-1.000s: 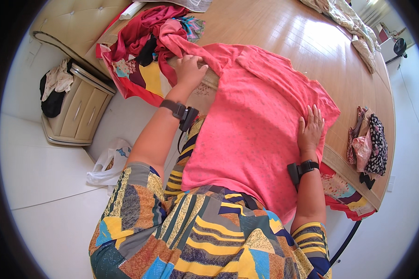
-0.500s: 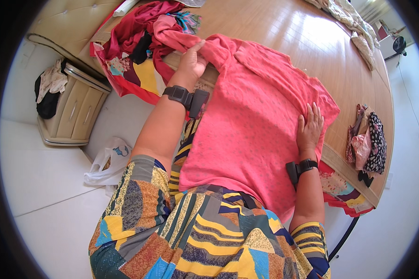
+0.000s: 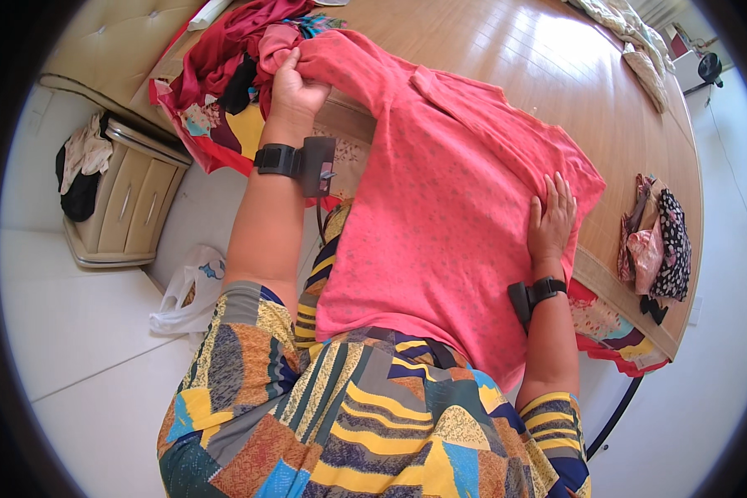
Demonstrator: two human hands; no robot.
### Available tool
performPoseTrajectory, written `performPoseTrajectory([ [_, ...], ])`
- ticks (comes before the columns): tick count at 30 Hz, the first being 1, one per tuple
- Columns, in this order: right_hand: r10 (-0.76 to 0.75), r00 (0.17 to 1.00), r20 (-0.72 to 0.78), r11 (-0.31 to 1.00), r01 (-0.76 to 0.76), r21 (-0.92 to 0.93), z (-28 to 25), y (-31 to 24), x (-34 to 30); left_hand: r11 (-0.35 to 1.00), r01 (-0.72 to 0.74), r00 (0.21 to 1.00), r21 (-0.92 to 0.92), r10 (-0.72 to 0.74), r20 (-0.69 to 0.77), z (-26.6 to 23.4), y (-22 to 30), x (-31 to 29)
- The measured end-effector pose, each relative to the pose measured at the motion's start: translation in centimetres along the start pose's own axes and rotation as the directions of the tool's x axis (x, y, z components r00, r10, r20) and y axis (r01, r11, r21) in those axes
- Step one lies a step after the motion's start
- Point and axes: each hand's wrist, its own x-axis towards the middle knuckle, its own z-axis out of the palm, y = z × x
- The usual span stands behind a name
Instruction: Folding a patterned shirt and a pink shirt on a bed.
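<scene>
A pink long-sleeved top with a faint speckled pattern lies spread before me, its upper part on the wooden board and its lower edge hanging down against my lap. My left hand grips its left sleeve, fingers closed round the cloth near the heap of clothes. Flat on the right side of the top rests my right hand, with its fingers stretched out. The far end of the left sleeve is bunched beside the heap.
A heap of dark red clothes lies at the far left of the wooden bed board. Folded clothes sit at the right edge. On the floor side are a beige bedside cabinet and a white plastic bag.
My left hand has moved left and away from me, drawing the sleeve out straighter toward the heap. The right hand stays nearly where it was on the top.
</scene>
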Motion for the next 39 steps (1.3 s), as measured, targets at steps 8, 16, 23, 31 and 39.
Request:
performPoseTrajectory([
  [8, -0.004, 1.000, -0.007, 1.000, 0.004, 0.003, 0.1, -0.2, 0.3, 0.989, -0.122, 0.969, 0.086, 0.101, 0.223, 0.2, 3.8, 2.3],
  [16, -0.013, 1.000, -0.017, 1.000, 0.014, 0.014, 0.3, -0.5, 0.2, 0.910, -0.095, 0.991, 0.404, 0.048, 0.125, -1.4, 6.9, 4.2],
  [23, 0.007, 1.000, -0.025, 1.000, -0.008, -0.011, 0.1, 0.1, 0.1, 0.953, -0.227, 0.966, 0.198, 0.246, -0.077, -3.6, 9.6, 4.2],
  [31, 0.047, 0.999, 0.021, 0.999, -0.047, 0.001, 0.2, 0.4, -0.2, 0.952, -0.262, 0.937, 0.155, 0.290, -0.193, -2.2, 10.7, 5.1],
  [39, 0.070, 0.997, -0.013, 0.997, -0.070, 0.012, -0.1, 0.9, -0.5, 0.596, -0.518, 0.851, 0.613, 0.433, 0.298, -1.2, 11.2, 3.7],
])
